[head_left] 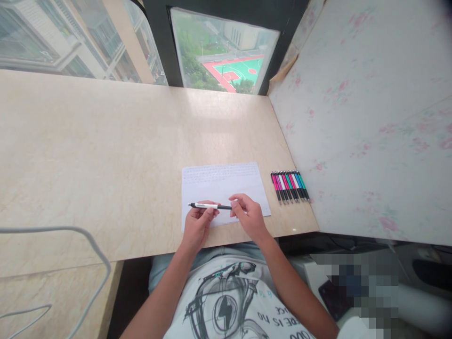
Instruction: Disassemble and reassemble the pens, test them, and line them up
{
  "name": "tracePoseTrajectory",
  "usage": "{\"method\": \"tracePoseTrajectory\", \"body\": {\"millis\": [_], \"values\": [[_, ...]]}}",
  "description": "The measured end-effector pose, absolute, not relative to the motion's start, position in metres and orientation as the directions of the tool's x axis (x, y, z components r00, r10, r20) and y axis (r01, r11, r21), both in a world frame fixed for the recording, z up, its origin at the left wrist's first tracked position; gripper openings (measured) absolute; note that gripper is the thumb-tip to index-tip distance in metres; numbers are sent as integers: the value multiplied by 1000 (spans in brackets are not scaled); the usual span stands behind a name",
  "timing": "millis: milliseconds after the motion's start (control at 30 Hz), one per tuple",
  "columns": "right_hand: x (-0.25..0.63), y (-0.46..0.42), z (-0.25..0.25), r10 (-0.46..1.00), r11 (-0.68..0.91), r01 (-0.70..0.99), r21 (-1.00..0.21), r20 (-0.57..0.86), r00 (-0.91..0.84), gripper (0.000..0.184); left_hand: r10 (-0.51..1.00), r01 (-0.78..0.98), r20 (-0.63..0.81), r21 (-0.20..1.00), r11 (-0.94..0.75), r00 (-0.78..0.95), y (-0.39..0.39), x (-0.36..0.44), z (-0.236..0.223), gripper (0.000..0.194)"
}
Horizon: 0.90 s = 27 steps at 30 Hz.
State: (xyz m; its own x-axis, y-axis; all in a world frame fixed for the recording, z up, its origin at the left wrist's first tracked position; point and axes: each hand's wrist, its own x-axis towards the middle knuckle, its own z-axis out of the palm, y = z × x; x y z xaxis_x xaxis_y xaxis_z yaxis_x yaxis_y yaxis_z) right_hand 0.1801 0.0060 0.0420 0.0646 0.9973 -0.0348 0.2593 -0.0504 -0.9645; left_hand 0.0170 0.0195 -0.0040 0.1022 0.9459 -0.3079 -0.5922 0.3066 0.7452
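A white and black click pen [208, 205] lies level across the space above the paper, held at both ends. My left hand [201, 221] pinches its white barrel between thumb and fingers, with the clicker end pointing left. The fingers of my right hand [249, 214] close around the black grip end and hide the tip. Beneath both hands lies a sheet of white paper [226, 188], with lines of small handwriting along its top.
Right of the paper, several click pens [290, 187] in pink, purple, white, green and blue lie in a row. A floral-papered wall [360, 117] borders the beige desk [106, 155]. Windows [226, 52] stand behind it. A grey cable [88, 235] loops at the left.
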Motion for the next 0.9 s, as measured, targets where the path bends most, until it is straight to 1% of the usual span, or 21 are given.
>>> {"method": "tracePoseTrajectory", "body": {"millis": [100,167,233,333,500,633,767,900], "values": [[179,5,43,999,-15,276,-961,-6,35,17,943,-621,-319,723,304,90,21,17,-2,20],[177,5,41,999,-26,289,-957,-18,28,14,943,-626,-320,720,301,85,22,17,0,19],[177,6,39,999,-44,283,-958,-37,30,13,943,-627,-321,719,301,85,23,16,0,19],[177,6,39,999,-21,280,-960,-12,36,13,941,-625,-321,715,313,105,23,15,-1,18],[180,7,40,997,60,329,-942,72,22,22,940,-614,-312,717,329,138,22,14,-5,17],[181,6,37,992,106,419,-902,124,17,29,945,-604,-293,730,320,146,21,15,-6,16],[182,4,35,995,88,495,-865,102,2,37,946,-584,-284,745,321,158,21,15,-7,15],[185,2,34,999,34,466,-884,33,-12,43,943,-563,-282,758,331,175,21,15,-7,14]]}}
